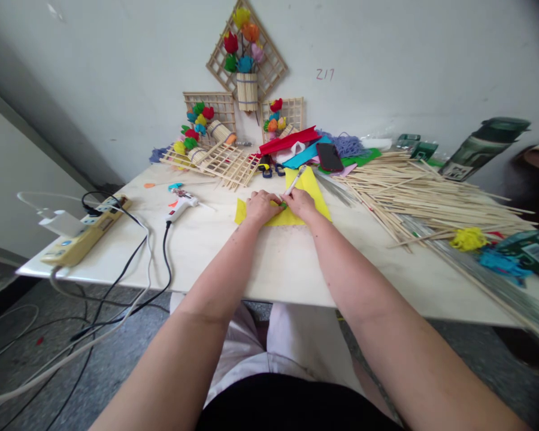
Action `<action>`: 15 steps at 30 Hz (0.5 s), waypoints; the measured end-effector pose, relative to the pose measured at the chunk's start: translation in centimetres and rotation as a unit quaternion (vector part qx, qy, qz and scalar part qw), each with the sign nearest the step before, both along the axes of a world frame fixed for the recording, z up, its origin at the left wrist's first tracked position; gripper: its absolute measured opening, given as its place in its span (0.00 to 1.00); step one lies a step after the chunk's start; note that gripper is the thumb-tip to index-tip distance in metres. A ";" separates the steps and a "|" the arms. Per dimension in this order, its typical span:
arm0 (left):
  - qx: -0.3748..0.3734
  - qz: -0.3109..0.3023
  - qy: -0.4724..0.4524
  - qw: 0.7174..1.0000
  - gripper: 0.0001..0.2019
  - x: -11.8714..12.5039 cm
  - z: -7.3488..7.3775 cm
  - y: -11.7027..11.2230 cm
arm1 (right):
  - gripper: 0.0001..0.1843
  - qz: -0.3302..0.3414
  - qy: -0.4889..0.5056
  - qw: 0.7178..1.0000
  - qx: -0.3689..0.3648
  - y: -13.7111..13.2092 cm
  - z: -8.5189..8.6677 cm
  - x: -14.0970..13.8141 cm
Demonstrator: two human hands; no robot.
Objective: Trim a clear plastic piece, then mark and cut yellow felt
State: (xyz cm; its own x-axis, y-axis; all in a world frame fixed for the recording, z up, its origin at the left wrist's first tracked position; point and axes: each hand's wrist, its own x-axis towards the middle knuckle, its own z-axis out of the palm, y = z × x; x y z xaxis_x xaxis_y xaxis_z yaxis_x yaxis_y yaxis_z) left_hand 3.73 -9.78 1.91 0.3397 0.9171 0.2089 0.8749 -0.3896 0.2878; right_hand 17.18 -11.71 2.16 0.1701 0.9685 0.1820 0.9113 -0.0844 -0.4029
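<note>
A bright yellow sheet (313, 197), felt or crepe paper, lies on the table under both of my hands. My right hand (300, 203) is closed around a white pen (302, 172), whose upper end leans up and away from me. My left hand (263, 206) rests on the yellow sheet, fingers bent and pressed together, its thumb and fingertips holding down a small green piece (284, 205). The pen's lower end is close to this piece, partly hidden by my fingers. Just beyond the sheet lie dark-handled scissors (266, 170).
A glue gun (182, 208) with its cord and a power strip (85, 233) lie to the left. Wooden lattices (227, 161) with felt flowers stand behind. Right of the sheet are a phone (329, 157), piled thin sticks (431, 191) and a dark bottle (485, 146).
</note>
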 end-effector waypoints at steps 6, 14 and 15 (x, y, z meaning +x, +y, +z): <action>-0.001 -0.001 0.002 1.000 0.14 0.0 0.1 -0.1 | 0.19 -0.005 -0.009 1.000 -0.001 -0.1 0.1 -0.2; -0.003 -0.002 0.004 1.000 0.14 -0.1 0.1 -0.1 | 0.19 -0.007 -0.008 1.000 0.005 -0.2 0.1 -0.1; -0.005 -0.001 0.005 1.000 0.14 -0.1 0.2 -0.1 | 0.19 -0.007 -0.007 1.000 0.006 -0.2 0.1 -0.1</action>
State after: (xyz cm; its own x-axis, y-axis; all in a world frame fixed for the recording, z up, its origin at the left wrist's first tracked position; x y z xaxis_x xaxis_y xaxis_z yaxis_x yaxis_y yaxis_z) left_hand 3.64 -9.91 2.09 0.3441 0.9180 0.1972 0.8766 -0.3893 0.2829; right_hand 17.11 -11.89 2.26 0.1810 0.9638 0.1956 0.9157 -0.0926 -0.3910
